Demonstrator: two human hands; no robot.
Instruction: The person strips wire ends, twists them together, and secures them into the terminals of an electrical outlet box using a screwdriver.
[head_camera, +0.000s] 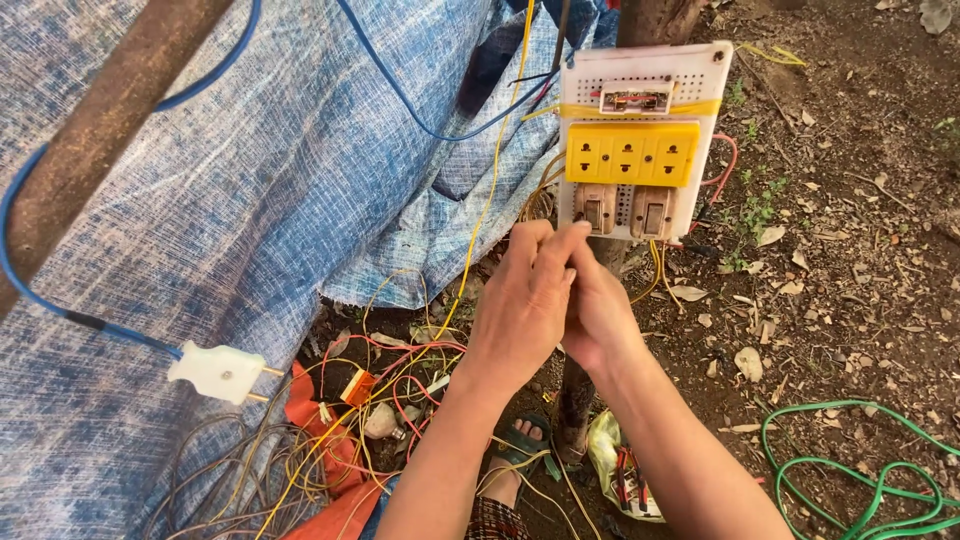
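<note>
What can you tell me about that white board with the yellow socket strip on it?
The white board is a perforated plastic-looking panel, fixed upright to a post. It carries a yellow three-outlet socket strip, a small fitting on a yellow band above, and two beige switch units below. Yellow and red wires trail from it. The left hand and right hand meet at its lower edge.

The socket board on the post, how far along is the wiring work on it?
Looks done: the white board hangs on the post with a yellow three-socket strip and two breakers mounted. In hand: the left hand and right hand are pressed together just below the board, what they pinch is hidden. Left: loose yellow and red wires lie tangled on the ground, and the white plug hangs unconnected.
</note>
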